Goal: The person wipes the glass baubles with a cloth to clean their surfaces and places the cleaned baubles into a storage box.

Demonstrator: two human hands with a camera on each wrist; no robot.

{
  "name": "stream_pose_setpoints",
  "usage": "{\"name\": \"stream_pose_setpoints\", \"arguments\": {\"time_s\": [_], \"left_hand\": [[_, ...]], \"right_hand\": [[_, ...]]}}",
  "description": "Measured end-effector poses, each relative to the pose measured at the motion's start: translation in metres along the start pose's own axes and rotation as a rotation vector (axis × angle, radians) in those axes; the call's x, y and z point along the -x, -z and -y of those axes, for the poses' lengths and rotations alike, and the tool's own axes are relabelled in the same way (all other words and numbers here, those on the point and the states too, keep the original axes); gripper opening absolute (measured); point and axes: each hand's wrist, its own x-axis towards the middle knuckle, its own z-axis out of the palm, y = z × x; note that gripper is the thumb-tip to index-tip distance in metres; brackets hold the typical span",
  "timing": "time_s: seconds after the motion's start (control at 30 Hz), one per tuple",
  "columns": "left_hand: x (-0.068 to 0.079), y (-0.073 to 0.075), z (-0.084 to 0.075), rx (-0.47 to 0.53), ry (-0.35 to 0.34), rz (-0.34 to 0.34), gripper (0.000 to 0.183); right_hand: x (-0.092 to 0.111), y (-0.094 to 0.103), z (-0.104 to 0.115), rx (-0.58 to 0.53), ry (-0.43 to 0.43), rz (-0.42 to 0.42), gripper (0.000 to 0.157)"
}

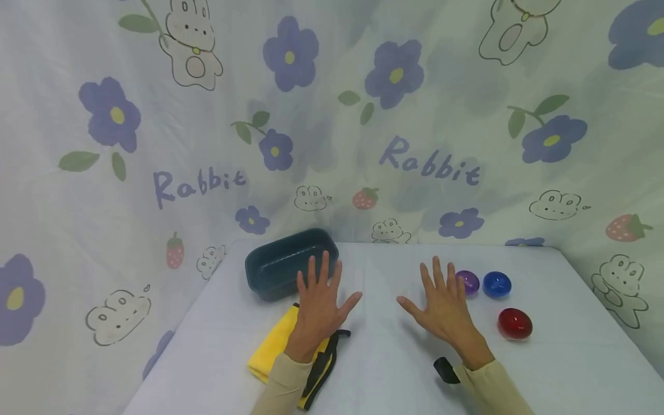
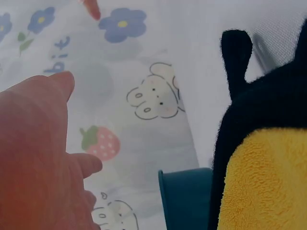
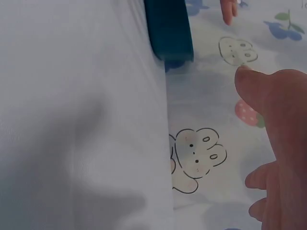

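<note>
Both hands hover above the white table with fingers spread and nothing held. My left hand point(image 1: 320, 305) is over a folded yellow cloth point(image 1: 276, 344) with black edging and a black loop; its fingertips overlap the dark teal basin point(image 1: 282, 271) in the head view. My right hand point(image 1: 444, 305) is left of three shiny egg-like pieces: a purple one point(image 1: 469, 283) partly behind its fingers, a blue one point(image 1: 497, 285) and a red one point(image 1: 515, 324). In the left wrist view the cloth point(image 2: 268, 177) lies right of the hand.
A black strap-like piece point(image 1: 446, 370) shows beside the right sleeve. Behind the white table point(image 1: 384, 369) hangs a pale curtain point(image 1: 332, 115) printed with flowers, rabbits and strawberries. The basin stands at the table's back left.
</note>
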Motion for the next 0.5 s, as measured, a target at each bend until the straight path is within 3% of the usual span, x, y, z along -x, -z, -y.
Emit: {"name": "stream_pose_setpoints", "arguments": {"time_s": [0.13,0.23,0.37,0.5], "left_hand": [[0.0,0.001,-0.001,0.0,0.0,0.016,0.087],[0.0,0.005,0.0,0.023,-0.009,-0.012,0.085],[0.0,0.012,0.005,0.089,-0.004,-0.053,0.083],[0.002,0.019,0.017,0.19,0.041,-0.029,0.085]], "right_hand": [[-0.001,-0.002,0.001,-0.004,0.011,0.0,0.102],[-0.004,-0.001,0.004,-0.032,0.031,-0.006,0.1],[-0.012,0.004,0.011,-0.126,0.064,-0.006,0.097],[-0.023,0.008,0.019,-0.264,0.086,0.041,0.096]]}}
